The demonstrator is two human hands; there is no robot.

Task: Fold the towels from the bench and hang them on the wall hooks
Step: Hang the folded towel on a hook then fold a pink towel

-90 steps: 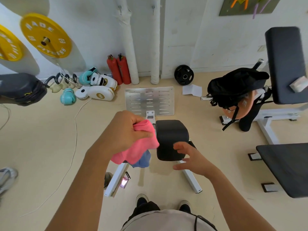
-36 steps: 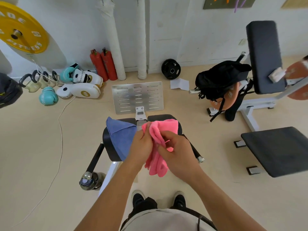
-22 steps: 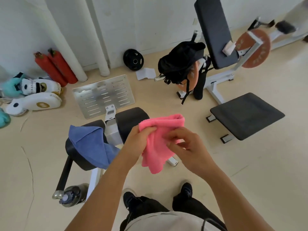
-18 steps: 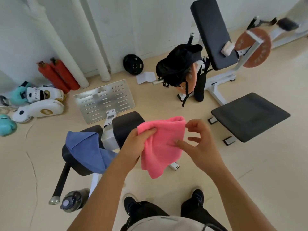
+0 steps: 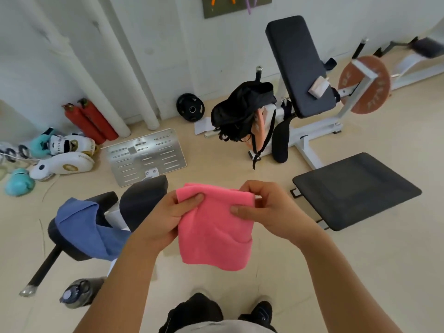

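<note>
A pink towel (image 5: 213, 234) hangs folded in front of me, held up by its top edge. My left hand (image 5: 168, 217) pinches the top left corner and my right hand (image 5: 266, 210) pinches the top right corner. A blue towel (image 5: 89, 227) lies draped over the black padded bench (image 5: 141, 200) to my lower left, clear of both hands. No wall hooks are plainly in view; a green board (image 5: 230, 6) with coloured items hangs high on the wall.
A black flat bench (image 5: 355, 188) sits to the right, an incline bench (image 5: 300, 66) with a black backpack (image 5: 242, 109) behind it. A metal footplate (image 5: 146, 155), red cylinders (image 5: 91, 121), boxing gloves (image 5: 60, 152) and a water bottle (image 5: 77, 294) lie on the floor.
I lifted the pink towel off the bench, brought both hands onto it and spread its top edge between them. My right hand now pinches the right corner. My view has turned to the right.
</note>
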